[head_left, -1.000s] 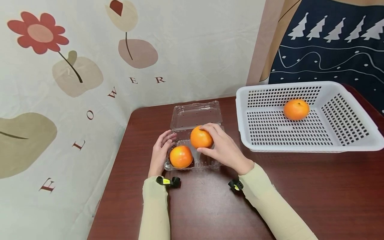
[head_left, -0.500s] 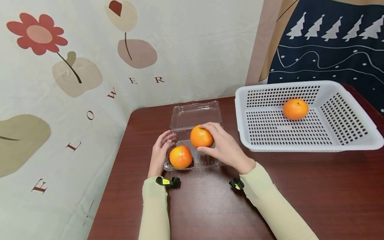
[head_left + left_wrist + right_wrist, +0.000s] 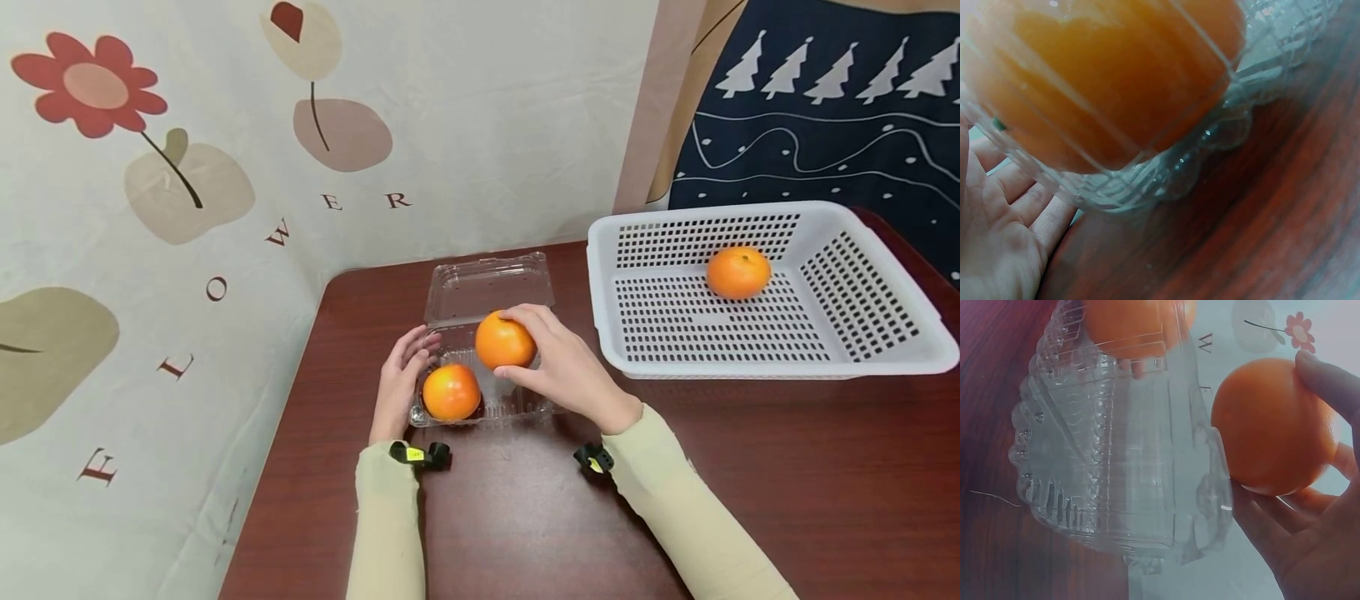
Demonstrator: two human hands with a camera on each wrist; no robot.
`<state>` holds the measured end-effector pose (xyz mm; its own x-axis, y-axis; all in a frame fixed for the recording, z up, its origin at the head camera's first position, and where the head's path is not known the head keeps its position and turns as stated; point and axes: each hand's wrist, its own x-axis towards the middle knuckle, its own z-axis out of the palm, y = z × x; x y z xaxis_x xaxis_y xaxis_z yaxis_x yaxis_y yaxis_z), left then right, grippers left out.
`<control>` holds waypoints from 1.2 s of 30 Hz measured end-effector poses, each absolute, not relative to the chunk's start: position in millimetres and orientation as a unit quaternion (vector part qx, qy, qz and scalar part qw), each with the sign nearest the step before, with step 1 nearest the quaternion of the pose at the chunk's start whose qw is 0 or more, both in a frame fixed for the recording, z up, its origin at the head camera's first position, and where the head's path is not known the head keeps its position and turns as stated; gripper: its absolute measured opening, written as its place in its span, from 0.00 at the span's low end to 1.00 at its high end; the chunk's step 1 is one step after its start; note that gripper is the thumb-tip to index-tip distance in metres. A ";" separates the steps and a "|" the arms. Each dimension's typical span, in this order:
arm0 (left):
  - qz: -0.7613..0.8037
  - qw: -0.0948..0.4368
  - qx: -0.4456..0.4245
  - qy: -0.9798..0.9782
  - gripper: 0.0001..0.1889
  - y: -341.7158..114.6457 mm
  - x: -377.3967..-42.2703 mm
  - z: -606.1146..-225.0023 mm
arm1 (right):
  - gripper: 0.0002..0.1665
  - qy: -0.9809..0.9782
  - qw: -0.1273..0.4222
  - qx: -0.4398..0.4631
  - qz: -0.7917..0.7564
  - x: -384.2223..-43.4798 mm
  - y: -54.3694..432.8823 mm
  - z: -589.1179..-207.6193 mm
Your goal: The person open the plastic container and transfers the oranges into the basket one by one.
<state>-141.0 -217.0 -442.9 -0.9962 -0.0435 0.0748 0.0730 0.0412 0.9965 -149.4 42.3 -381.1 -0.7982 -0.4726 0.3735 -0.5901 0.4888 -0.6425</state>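
My right hand (image 3: 572, 371) grips an orange (image 3: 502, 340) between thumb and fingers, over the right half of a clear plastic clamshell container (image 3: 508, 403). From the right wrist, this orange (image 3: 1272, 425) shows beside the container's rim, above its floor. A second orange (image 3: 452, 392) sits in the container's left half. Along the left wall stands my left hand (image 3: 396, 387), its fingers against the outside; in the left wrist view the fingers (image 3: 1032, 206) lie extended beside the clear plastic. The hinged lid (image 3: 491, 287) is folded back, away from me.
A white perforated basket (image 3: 720, 370) stands to the right on the dark red wooden table (image 3: 510, 517), with one orange (image 3: 738, 272) inside. A printed cloth (image 3: 487, 125) hangs behind the table and along its left side.
My right hand has raised its orange very slightly. The left hand, container and second orange stay as they were; the head view has shifted a little.
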 end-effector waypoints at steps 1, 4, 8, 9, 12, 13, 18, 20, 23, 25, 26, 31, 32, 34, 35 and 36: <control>-0.694 0.042 -0.010 -0.718 0.21 -217.3 -141.3 -443.8 | 0.39 -0.860 0.073 0.308 0.399 -149.4 42.4 -380.9; -0.694 0.045 -0.014 -0.718 0.21 -219.8 -143.5 -449.6 | 0.39 -0.860 0.075 0.307 0.401 -149.7 42.8 -380.4; -0.693 0.047 -0.014 -0.720 0.21 -222.6 -146.5 -455.5 | 0.38 -0.860 0.080 0.304 0.401 -149.9 43.4 -379.3; -0.693 0.047 -0.013 -0.719 0.21 -222.3 -146.3 -454.8 | 0.38 -0.860 0.082 0.304 0.402 -149.9 43.6 -379.0; -0.693 0.046 -0.014 -0.719 0.21 -220.8 -145.2 -450.7 | 0.38 -0.861 0.083 0.302 0.402 -149.5 44.4 -377.4; -0.694 0.046 -0.014 -0.718 0.21 -219.8 -144.4 -448.7 | 0.38 -0.861 0.083 0.301 0.402 -149.4 44.7 -376.8; -0.698 0.045 -0.013 -0.715 0.21 -216.7 -141.5 -441.5 | 0.38 -0.860 0.078 0.296 0.409 -149.1 45.5 -374.6; -0.699 0.044 -0.012 -0.714 0.21 -216.2 -141.2 -440.6 | 0.38 -0.859 0.079 0.296 0.411 -148.9 45.9 -374.1; -0.695 0.045 -0.013 -0.717 0.21 -217.3 -142.4 -443.7 | 0.38 -0.859 0.084 0.295 0.410 -148.7 46.8 -373.1; -0.693 0.047 -0.014 -0.720 0.21 -219.3 -144.6 -449.4 | 0.39 -0.859 0.086 0.294 0.411 -148.6 47.7 -372.4; -0.691 0.049 -0.015 -0.721 0.21 -220.2 -145.6 -452.1 | 0.39 -0.858 0.087 0.293 0.412 -148.7 48.1 -372.3; -0.698 0.047 -0.014 -0.714 0.21 -218.6 -144.4 -447.8 | 0.38 -0.857 0.101 0.300 0.407 -150.4 50.2 -371.7; -0.700 0.046 -0.013 -0.713 0.21 -217.5 -143.4 -445.0 | 0.38 -0.857 0.104 0.302 0.405 -150.7 50.7 -371.6; -0.703 0.045 -0.011 -0.710 0.21 -215.9 -142.3 -441.5 | 0.38 -0.856 0.109 0.304 0.404 -151.2 51.5 -370.9; -0.704 0.044 -0.012 -0.709 0.21 -215.6 -142.1 -440.9 | 0.39 -0.855 0.111 0.305 0.405 -151.4 52.0 -370.4; -0.703 0.044 -0.012 -0.709 0.21 -215.4 -142.2 -440.7 | 0.39 -0.854 0.113 0.305 0.407 -151.5 52.5 -369.9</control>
